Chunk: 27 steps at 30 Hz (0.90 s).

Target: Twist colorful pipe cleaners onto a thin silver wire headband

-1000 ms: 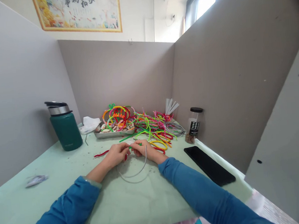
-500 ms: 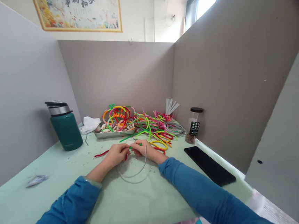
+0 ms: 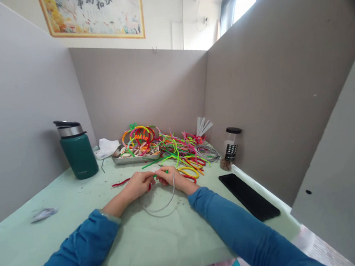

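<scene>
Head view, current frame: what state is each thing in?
Left hand: fingers pinched on green piece
Right hand: fingers pinched on green piece
Gray wire: curved into a loop
Green bottle: upright, lid tilted
Jar: upright, lidded, partly filled
Tray: filled
Fuzzy stems: tangled
White tissue: crumpled
Black slab: flat

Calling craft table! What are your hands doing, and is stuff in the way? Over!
Left hand, right hand: both pinching green fuzzy stem. Gray wire: curving out by right hand. Colorful stem pile: just beyond hands. Over.
</scene>
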Motion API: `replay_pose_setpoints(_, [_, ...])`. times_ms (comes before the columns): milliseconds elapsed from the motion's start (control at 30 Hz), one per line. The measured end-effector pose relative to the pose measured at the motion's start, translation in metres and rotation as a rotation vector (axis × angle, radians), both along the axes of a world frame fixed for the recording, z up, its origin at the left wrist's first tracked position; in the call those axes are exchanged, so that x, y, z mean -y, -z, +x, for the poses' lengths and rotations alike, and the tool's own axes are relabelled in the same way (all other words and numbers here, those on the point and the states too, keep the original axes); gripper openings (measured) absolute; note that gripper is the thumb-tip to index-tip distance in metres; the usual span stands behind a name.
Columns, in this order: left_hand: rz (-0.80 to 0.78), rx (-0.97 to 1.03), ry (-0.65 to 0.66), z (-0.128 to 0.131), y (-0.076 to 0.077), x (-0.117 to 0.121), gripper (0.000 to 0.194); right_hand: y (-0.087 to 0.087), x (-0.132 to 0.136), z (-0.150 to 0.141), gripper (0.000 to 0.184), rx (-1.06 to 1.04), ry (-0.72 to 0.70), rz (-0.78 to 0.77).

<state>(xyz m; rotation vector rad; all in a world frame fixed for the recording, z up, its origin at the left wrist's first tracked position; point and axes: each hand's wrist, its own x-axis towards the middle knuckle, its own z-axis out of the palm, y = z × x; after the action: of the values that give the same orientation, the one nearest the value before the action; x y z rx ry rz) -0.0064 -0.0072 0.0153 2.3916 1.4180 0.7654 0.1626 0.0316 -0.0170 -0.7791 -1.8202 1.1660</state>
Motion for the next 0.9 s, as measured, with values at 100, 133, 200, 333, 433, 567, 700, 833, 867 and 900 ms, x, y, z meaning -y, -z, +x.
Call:
replay_pose_setpoints(100, [0.009, -0.011, 0.007, 0.0012, -0.0016, 0.0012, 0.028, 0.0004, -0.0002, 0.0000, 0.036, -0.006, -0.004, 0.006])
replay_pose_setpoints(133, [0.011, -0.017, 0.007, 0.0016, -0.0020, 0.0016, 0.028, 0.0006, -0.0004, -0.0001, 0.036, -0.006, -0.004, 0.007])
replay_pose_setpoints(200, [0.022, -0.035, 0.001, 0.0023, -0.0025, 0.0022, 0.027, 0.0008, -0.0009, -0.0002, 0.036, -0.001, -0.008, 0.013])
replay_pose_setpoints(333, [0.066, -0.088, 0.001, 0.0019, -0.0021, 0.0024, 0.028, 0.0003, -0.0007, -0.0002, 0.036, 0.007, -0.006, 0.027])
replay_pose_setpoints(433, [0.091, -0.132, 0.003, 0.0010, -0.0013, 0.0016, 0.028, -0.0009, 0.0009, 0.0002, 0.036, 0.005, -0.001, 0.030])
replay_pose_setpoints(567, [0.111, -0.176, 0.017, 0.0003, -0.0008, 0.0003, 0.028, -0.0031, 0.0032, 0.0011, 0.037, 0.012, 0.009, 0.045])
replay_pose_setpoints(700, [0.119, -0.202, 0.028, -0.0005, -0.0003, -0.0006, 0.029, -0.0032, 0.0034, 0.0015, 0.037, 0.005, -0.012, 0.049])
replay_pose_setpoints(833, [0.120, -0.213, 0.025, -0.0008, 0.0007, -0.0018, 0.028, -0.0024, 0.0026, 0.0009, 0.036, 0.003, -0.012, 0.038])
replay_pose_setpoints(867, [0.125, -0.216, 0.022, -0.0008, 0.0009, -0.0020, 0.028, -0.0026, 0.0027, 0.0008, 0.035, 0.003, -0.012, 0.036])
replay_pose_setpoints(900, [0.132, -0.219, 0.019, -0.0007, 0.0011, -0.0022, 0.027, -0.0031, 0.0030, 0.0006, 0.035, 0.003, -0.012, 0.034])
